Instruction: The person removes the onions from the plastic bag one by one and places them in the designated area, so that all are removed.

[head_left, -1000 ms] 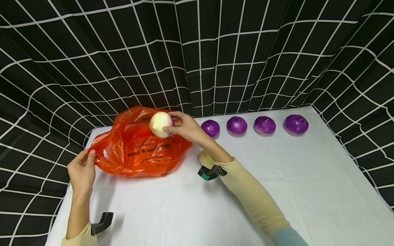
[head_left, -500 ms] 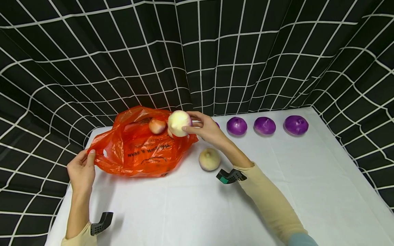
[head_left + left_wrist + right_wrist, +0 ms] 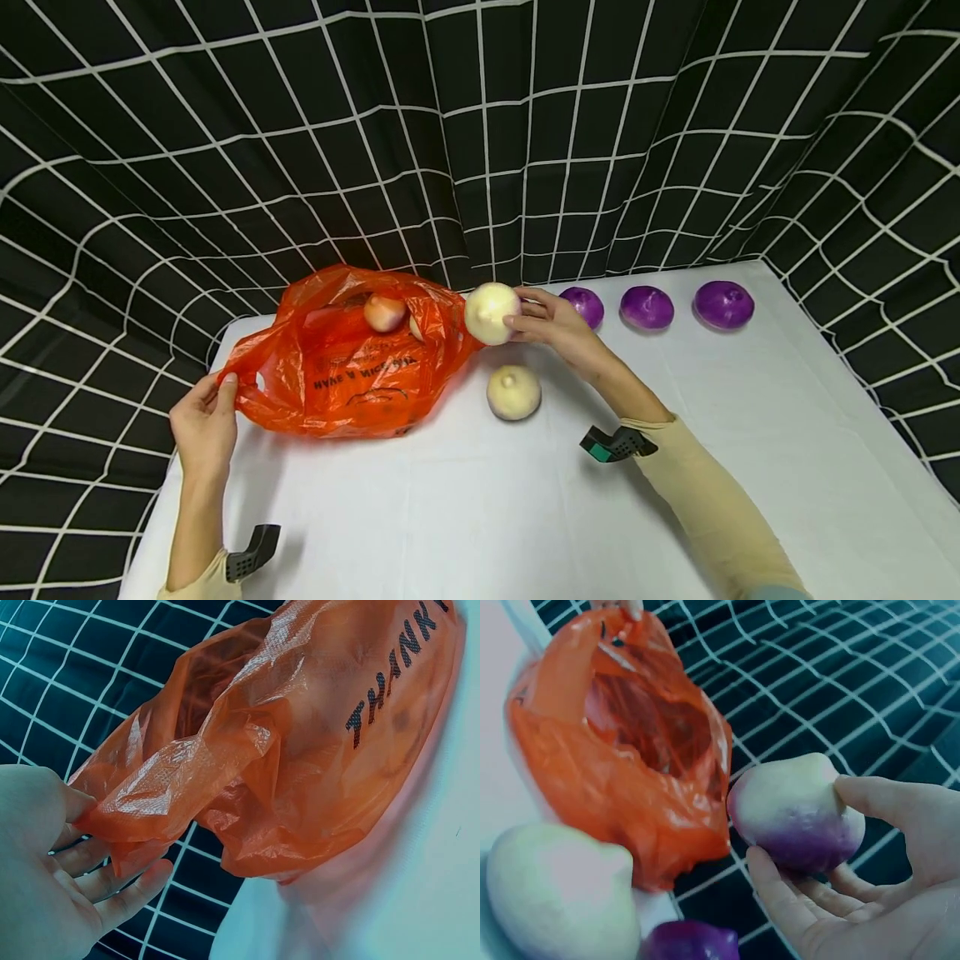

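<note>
My left hand pinches a handle of a crumpled red plastic bag at its left end. Inside the bag's mouth sits a round, orange-tinted vegetable, with part of a paler one beside it. My right hand grips a white-and-purple turnip at the bag's right edge, above the table. The right wrist view shows the purple side of this turnip between thumb and fingers. Just below it in the head view, a pale, pointed round vegetable lies on the table.
Along the back edge stand purple round vegetables: one partly behind my right hand, one in the middle and one at the right. A white cloth covers the table. Black curtains with a white grid hang around it.
My right hand has carried the turnip rightward from over the bag's mouth to beyond its right edge. The orange-tinted vegetable and the pale one on the table have come into sight. My left hand keeps its hold.
</note>
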A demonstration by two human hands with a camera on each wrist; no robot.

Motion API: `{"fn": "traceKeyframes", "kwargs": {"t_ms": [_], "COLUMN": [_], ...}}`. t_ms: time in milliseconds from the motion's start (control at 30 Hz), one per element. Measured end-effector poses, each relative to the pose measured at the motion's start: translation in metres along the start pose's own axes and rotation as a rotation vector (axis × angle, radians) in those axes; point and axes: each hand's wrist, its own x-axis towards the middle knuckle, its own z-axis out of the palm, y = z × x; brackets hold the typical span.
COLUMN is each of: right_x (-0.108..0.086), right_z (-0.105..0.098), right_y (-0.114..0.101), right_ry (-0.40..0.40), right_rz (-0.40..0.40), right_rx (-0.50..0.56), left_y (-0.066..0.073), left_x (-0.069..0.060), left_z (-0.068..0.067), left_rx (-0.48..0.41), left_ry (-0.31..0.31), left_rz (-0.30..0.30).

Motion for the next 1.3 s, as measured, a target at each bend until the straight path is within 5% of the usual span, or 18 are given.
{"fn": "traceKeyframes", "kwargs": {"t_ms": [267,600,933,1300], "right_x": [-0.012,-0.033,-0.064,-0.081], "right_z": [-0.031,-0.066,-0.102,-0.119], "right_y": [0.014,0.034,0.047,0.059], "right_ry": [0.004,-0.022,-0.010,-0.090], "right_rz": [0.009,0.061,0.225,0.299], "right_rx": [0.152,0.206,0.159,0.107], "left_y": [0.004,0.002,0.000,-0.003], "left_x": [0.005,0.003,0.003,0.001], "left_z": [0.001,0.001,0.005,0.009], "left_rx": [0.047,0.073,0.058,0.064], "left_ry": [-0.010,-0.007,-0.009,-0.016], "left_rz": [0.019,0.012,0.019,0.023]}}
